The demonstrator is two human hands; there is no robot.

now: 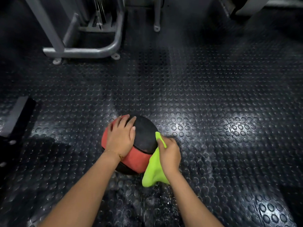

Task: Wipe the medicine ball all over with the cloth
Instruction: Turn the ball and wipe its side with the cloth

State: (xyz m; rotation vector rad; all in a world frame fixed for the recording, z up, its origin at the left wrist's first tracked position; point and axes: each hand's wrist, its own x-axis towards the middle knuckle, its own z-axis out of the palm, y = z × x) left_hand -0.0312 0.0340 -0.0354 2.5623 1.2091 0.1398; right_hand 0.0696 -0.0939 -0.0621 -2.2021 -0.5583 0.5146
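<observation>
A black and red medicine ball point(144, 136) sits on the studded rubber floor at lower centre. My left hand point(121, 136) lies flat on its top left side, fingers spread over the red and black panels. My right hand point(169, 153) grips a lime-green cloth point(153, 171) against the ball's right side. One corner of the cloth sticks up above my fingers and the rest hangs down to the floor beside the ball. The ball's underside and far right face are hidden.
A grey steel frame of a gym machine point(85, 49) stands at the back left, bolted to the floor. A dark machine part point(16, 118) sits at the left edge. Black studded floor mat point(229, 112) stretches to the right and ahead.
</observation>
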